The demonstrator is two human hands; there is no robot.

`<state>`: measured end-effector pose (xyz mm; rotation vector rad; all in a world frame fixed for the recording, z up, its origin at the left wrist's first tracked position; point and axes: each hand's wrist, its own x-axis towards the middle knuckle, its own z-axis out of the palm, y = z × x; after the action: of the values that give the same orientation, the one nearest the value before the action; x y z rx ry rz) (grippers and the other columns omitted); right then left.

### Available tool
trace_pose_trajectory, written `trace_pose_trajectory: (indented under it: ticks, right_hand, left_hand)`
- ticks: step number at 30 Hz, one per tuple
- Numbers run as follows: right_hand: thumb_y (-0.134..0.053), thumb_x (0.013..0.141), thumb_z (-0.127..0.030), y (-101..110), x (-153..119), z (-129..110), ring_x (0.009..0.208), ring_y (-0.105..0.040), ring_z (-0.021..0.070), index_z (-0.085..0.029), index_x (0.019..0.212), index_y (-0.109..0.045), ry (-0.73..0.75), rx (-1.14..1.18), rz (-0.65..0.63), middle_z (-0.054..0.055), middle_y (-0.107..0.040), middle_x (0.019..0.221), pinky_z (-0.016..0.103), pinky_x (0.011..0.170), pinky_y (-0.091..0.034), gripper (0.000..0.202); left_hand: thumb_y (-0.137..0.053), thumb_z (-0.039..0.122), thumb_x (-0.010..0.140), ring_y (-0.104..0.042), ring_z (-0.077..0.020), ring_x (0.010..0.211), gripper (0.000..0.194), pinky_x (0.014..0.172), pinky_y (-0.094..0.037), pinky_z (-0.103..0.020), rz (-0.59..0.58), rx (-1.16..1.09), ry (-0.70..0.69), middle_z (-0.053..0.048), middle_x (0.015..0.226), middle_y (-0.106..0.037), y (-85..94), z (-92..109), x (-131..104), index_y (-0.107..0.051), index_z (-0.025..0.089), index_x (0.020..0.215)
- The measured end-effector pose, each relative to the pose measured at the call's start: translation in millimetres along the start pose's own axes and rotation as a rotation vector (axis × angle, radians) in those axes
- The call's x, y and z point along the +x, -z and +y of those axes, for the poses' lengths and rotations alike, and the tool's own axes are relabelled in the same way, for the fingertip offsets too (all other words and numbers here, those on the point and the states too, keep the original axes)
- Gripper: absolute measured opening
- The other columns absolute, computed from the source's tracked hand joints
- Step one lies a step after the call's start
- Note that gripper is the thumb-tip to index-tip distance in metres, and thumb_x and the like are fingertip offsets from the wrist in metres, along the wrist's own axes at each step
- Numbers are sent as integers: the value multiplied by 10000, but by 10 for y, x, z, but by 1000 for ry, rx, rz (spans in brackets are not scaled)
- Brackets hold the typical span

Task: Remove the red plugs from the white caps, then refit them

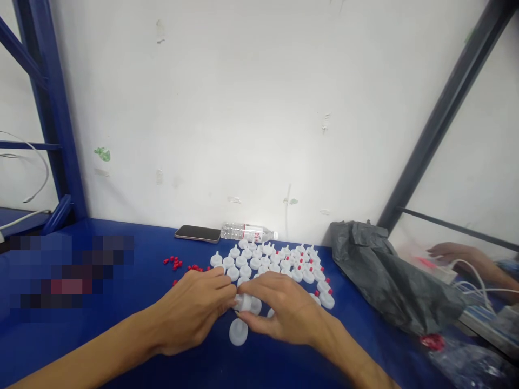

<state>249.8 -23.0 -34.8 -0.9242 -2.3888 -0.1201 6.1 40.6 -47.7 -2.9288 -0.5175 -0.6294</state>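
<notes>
– right hand (279, 308) first, please. is it holding something?

– yes, it is pinching a white lid (245, 302) between its thumb and its fingers. the white lid is sitting right in the middle, between the two hands.

– and what is the left hand (198, 308) doing?

– its fingers are bending in close together by the thin end of that lid. they are hiding that bit, so i can't tell if they are pinching something small too.

– where are the other lids (228, 262) staying?

– they are standing in a big bunch behind the hands on the blue table (259, 370), and many are pointing thin tips up. one single lid (238, 333) is sitting nearer to the person, just in front of the hands.

– are you seeing red things?

– yes! loose red caps (175, 265) are lying on the left, past the left hand. more red caps (317, 293) are sitting on tips on the bunch's right side.

– what else is lying around?

– a phone (198, 233) is lying flat at the back, beside a clear bottle (233, 231) on its side. a dark gray bag (360, 270) is slumping on the right. farther right, another person's hand (458, 254) is showing.
</notes>
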Motion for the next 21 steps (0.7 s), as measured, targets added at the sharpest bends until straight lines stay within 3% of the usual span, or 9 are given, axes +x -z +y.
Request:
trace_pose_trajectory:
  ticks: [2, 6, 10, 15, 18, 21]
  right_hand:
    - [-605, 973, -271, 86, -41, 121, 875, -723, 225, -226, 1139, -682, 8, -79, 24, 44, -772, 983, 362, 842, -577, 188]
    - [-600, 951, -248, 402, -143, 393, 1018, -705, 253, -217, 1124, -683, -256, -161, 101, 72, -756, 1114, 403, 911, -552, 194]
    - [-578, 968, -314, 674, -214, 570, 1033, -688, 251, -250, 1099, -707, -506, -149, -24, 49, -748, 1127, 398, 945, -510, 195]
    - [-640, 921, -433, 806, -316, 671, 856, -684, 217, -226, 979, -674, -692, 87, -265, 25, -768, 967, 322, 802, -499, 217]
    - [-681, 887, -451, 780, -359, 693, 866, -670, 209, -221, 938, -695, -700, 167, -342, 29, -756, 952, 299, 781, -478, 236]
    - [-747, 835, -462, 708, -355, 705, 938, -638, 226, -227, 878, -747, -685, 103, -361, 42, -727, 959, 296, 796, -452, 239]
  left_hand:
    - [-331, 246, 1062, -540, -159, 685, 313, 618, -394, -319, 64, -128, 99, 16, 757, -576, 73, -87, -6, -492, 229, 794]
    - [-291, 371, 1099, -548, -184, 762, 387, 712, -408, -341, 133, 8, 305, -2, 816, -599, 210, -444, -64, -564, 219, 870]
    - [-359, 329, 1083, -600, -230, 994, 302, 757, -452, -342, 43, 121, 436, -47, 1043, -650, 200, -720, -113, -639, 219, 1052]
    - [-372, 118, 1012, -643, -245, 1002, 337, 717, -475, -342, -139, 191, 389, -80, 1169, -641, 79, -764, -117, -647, 209, 1183]
    - [-383, 173, 1033, -660, -270, 1064, 322, 775, -499, -366, -126, 184, 413, -79, 1185, -672, 49, -746, -99, -643, 224, 1216]
    - [-386, 217, 1048, -679, -270, 1047, 299, 807, -507, -379, -113, 174, 454, -63, 1141, -703, 55, -744, -85, -661, 230, 1163]
